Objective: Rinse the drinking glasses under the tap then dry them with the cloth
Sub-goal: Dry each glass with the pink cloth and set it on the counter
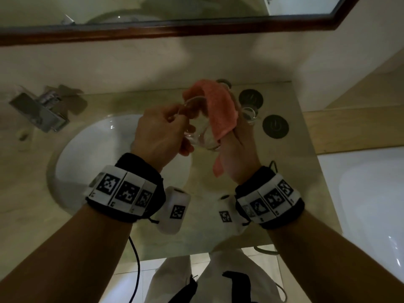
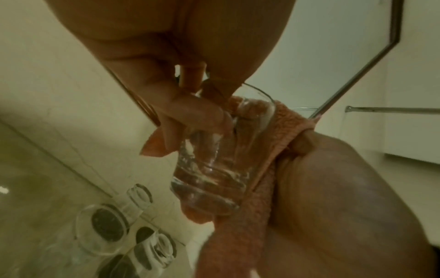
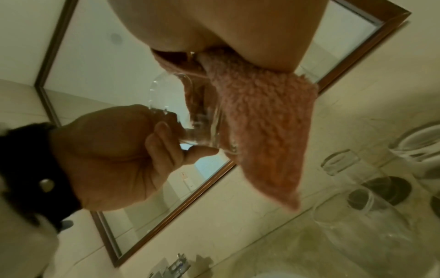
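Observation:
A clear drinking glass [image 1: 202,139] is held above the counter between both hands. My left hand [image 1: 161,130] grips it, fingers [image 3: 166,143] curled round one end. A pink cloth [image 1: 218,106] drapes over the glass's far side, with part of it tucked inside. My right hand [image 1: 237,149] holds the cloth against the glass. In the left wrist view the glass [image 2: 209,169] lies against the cloth [image 2: 238,235], with the right thumb [image 2: 307,140] pressing on the cloth. In the right wrist view the cloth [image 3: 264,122] hangs down past the glass [image 3: 204,116].
Other glasses [image 1: 249,112] stand on the counter behind the hands, among round dark coasters [image 1: 275,126]. The white sink basin [image 1: 91,149] and chrome tap [image 1: 41,112] lie to the left. A framed mirror [image 1: 196,29] is above, and a white bathtub [image 1: 371,193] on the right.

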Demonstrator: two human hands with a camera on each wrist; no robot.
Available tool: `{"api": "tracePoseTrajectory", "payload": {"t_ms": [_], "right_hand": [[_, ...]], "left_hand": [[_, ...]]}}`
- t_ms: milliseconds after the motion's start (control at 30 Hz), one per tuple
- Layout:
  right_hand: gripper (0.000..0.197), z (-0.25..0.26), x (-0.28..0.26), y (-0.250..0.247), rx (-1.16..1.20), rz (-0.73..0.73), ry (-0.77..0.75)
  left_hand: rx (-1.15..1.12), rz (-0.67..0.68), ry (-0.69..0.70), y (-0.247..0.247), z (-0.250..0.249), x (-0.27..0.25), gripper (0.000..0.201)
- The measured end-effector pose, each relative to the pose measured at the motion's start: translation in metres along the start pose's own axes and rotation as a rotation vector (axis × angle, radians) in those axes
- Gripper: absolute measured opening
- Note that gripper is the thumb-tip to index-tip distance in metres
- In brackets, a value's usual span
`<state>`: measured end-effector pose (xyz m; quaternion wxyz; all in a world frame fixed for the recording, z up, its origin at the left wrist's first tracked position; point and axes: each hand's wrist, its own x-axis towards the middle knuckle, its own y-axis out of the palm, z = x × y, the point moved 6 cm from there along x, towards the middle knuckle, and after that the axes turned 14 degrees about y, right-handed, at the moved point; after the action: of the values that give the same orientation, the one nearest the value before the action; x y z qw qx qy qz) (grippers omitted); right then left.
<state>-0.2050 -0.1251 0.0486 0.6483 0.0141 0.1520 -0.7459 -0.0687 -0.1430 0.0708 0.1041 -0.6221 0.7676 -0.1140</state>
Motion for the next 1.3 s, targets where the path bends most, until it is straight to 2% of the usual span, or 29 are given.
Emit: {"api": "tracePoseTrajectory", "payload": {"t_ms": [67, 133, 200, 333, 400, 467, 533, 600, 667, 733, 833, 900, 967, 1000, 1133, 1200, 1300], "right_hand": [[0.030, 0.000, -0.007, -0.005, 0.005, -0.048, 0.057], [0.034, 0.002, -0.016, -0.010, 0.219, -0.026, 0.089], [0.038, 0.008, -0.019, -0.007, 0.376, 0.104, 0.149], [0.035, 0.012, -0.017, 0.014, 0.576, 0.417, 0.352], [0.046, 0.009, -0.025, 0.016, 0.697, 0.539, 0.436], [0.048, 0.011, -0.036, 0.016, 0.789, 0.663, 0.509], [0.056, 0.005, -0.040, 0.014, 0.795, 0.700, 0.599], [0.052, -0.001, -0.041, 0.010, 0.753, 0.612, 0.654], [0.034, -0.004, -0.041, 0.004, 0.725, 0.541, 0.662], [0.034, -0.002, -0.040, 0.000, 0.707, 0.494, 0.651], [0.038, 0.009, -0.042, 0.004, 0.817, 0.592, 0.619], [0.037, 0.008, -0.034, 0.005, 0.856, 0.564, 0.557], [0.041, 0.005, -0.022, -0.001, 0.801, 0.423, 0.478], [0.047, 0.003, -0.017, -0.004, 0.746, 0.345, 0.453], [0.042, 0.012, -0.008, -0.028, 0.290, -0.044, 0.260], [0.044, 0.017, -0.012, -0.034, 0.335, -0.118, 0.214], [0.046, 0.022, -0.015, -0.037, 0.362, -0.108, 0.197]], "left_hand": [[0.064, 0.082, 0.063, -0.002, -0.008, -0.002, 0.025], [0.105, 0.145, 0.110, -0.004, -0.015, -0.004, 0.022], [0.132, 0.185, 0.164, -0.006, -0.023, -0.004, 0.022], [0.140, 0.241, 0.239, -0.009, -0.036, -0.006, 0.024], [0.132, 0.289, 0.289, -0.008, -0.043, -0.009, 0.025], [0.175, 0.339, 0.397, -0.006, -0.051, -0.011, 0.029], [0.227, 0.363, 0.507, -0.005, -0.057, -0.013, 0.032], [0.264, 0.343, 0.572, -0.006, -0.060, -0.011, 0.026], [0.319, 0.305, 0.661, -0.007, -0.063, -0.009, 0.020], [0.379, 0.297, 0.739, -0.008, -0.064, -0.007, 0.018], [0.441, 0.222, 0.696, -0.012, -0.059, 0.000, 0.020], [0.456, 0.117, 0.584, -0.020, -0.052, 0.004, 0.035], [0.317, 0.071, 0.458, -0.022, -0.051, 0.005, 0.041], [0.260, 0.083, 0.439, -0.020, -0.052, 0.003, 0.044], [0.389, 0.158, 0.576, -0.005, -0.064, -0.006, 0.059], [0.408, 0.139, 0.614, -0.002, -0.061, -0.004, 0.049], [0.254, 0.172, 0.577, 0.003, -0.056, -0.001, 0.022]]}}
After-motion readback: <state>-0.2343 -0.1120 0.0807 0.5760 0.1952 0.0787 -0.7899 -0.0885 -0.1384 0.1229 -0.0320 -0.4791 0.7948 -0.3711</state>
